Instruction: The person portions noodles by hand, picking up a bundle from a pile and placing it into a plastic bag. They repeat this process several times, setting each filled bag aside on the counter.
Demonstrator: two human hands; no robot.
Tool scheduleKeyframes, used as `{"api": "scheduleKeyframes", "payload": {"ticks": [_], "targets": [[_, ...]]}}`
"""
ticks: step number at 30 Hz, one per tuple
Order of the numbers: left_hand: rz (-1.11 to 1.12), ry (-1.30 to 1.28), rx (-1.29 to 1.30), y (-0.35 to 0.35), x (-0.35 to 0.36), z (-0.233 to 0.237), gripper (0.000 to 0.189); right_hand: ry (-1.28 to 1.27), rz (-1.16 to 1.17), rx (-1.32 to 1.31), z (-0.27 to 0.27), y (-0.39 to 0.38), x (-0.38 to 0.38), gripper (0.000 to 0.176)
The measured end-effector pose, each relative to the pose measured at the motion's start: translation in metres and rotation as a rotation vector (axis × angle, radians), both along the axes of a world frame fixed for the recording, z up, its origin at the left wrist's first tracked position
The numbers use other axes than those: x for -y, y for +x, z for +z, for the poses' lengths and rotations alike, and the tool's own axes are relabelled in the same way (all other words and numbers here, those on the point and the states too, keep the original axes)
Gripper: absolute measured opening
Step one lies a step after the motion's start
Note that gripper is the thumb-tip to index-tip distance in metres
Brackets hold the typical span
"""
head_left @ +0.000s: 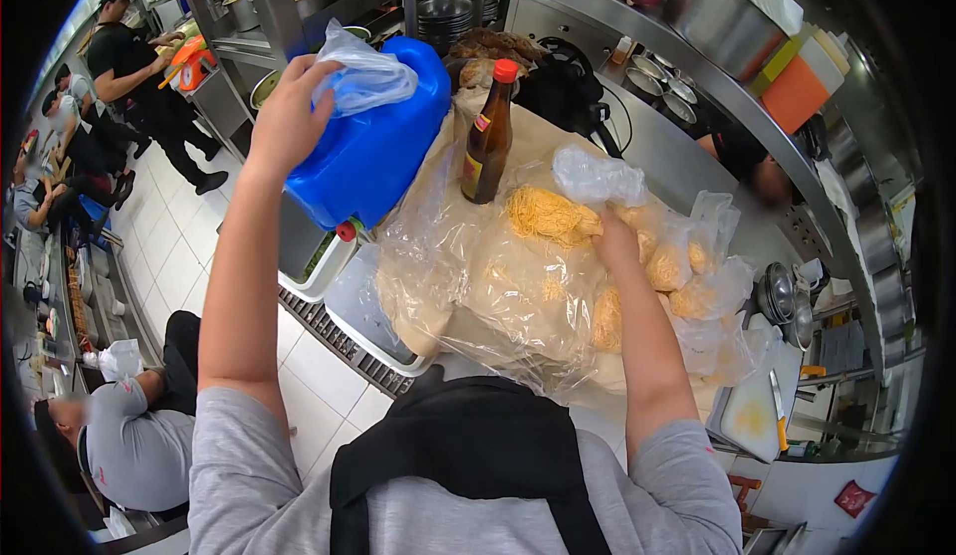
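Observation:
My left hand (pixel 291 117) is raised at the upper left, fingers closed on the edge of a clear plastic bag (pixel 370 79) that lies over the top of a blue jug (pixel 373 162). On the plastic-covered worktop, my right hand (pixel 615 239) touches the right end of a bundle of yellow noodles (pixel 548 217); its fingertips are partly hidden. A crumpled clear bag (pixel 597 175) sits just behind the noodles. The brown bottle with a red cap (pixel 486 142) stands upright between jug and noodles. Several bags of noodles (pixel 669 266) lie right of my right hand.
A cutting board (pixel 754 406) with a knife (pixel 778 411) is at the lower right. The metal shelf (pixel 637 19) spans the top, with a large pot (pixel 725 17). Other people stand and sit at the left; another person is partly visible behind the counter.

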State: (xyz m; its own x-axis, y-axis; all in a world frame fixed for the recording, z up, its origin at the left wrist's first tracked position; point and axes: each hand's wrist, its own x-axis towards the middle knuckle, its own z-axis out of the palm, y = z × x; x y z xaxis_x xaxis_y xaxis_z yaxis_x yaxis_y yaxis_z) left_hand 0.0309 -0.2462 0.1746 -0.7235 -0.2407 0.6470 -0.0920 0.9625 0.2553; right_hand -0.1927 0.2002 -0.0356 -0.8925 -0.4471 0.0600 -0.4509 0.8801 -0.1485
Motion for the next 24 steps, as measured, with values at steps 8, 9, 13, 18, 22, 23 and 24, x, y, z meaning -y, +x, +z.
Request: {"api": "scheduleKeyframes", "payload": {"ticks": [8, 9, 13, 18, 22, 23, 24], "targets": [[-0.056, 0.298, 0.094, -0.013, 0.038, -0.028, 0.034, -0.587, -0.082, 0.490, 0.074, 0.071, -0.023, 0.033], [-0.048, 0.277, 0.081, -0.014, 0.039, -0.029, 0.033, -0.579, -0.084, 0.490, 0.080, 0.078, -0.020, 0.033], [-0.062, 0.333, 0.078, -0.012, 0.044, -0.031, 0.033, -0.853, -0.033, 0.438, 0.083, 0.094, -0.008, 0.027], [-0.062, 0.355, 0.096, -0.013, 0.045, -0.032, 0.034, -1.290, -0.018, 0.496, 0.078, 0.107, 0.026, 0.025], [-0.064, 0.358, 0.096, -0.013, 0.047, -0.035, 0.033, -1.059, -0.181, 0.425, 0.018, 0.100, 0.014, 0.030], [-0.069, 0.334, 0.070, -0.014, 0.048, -0.037, 0.033, -0.453, -0.182, 0.236, 0.005, 0.099, 0.008, 0.034], [-0.071, 0.310, 0.041, -0.014, 0.049, -0.038, 0.033, -0.447, -0.183, 0.239, 0.000, 0.107, 0.006, 0.034]]}}
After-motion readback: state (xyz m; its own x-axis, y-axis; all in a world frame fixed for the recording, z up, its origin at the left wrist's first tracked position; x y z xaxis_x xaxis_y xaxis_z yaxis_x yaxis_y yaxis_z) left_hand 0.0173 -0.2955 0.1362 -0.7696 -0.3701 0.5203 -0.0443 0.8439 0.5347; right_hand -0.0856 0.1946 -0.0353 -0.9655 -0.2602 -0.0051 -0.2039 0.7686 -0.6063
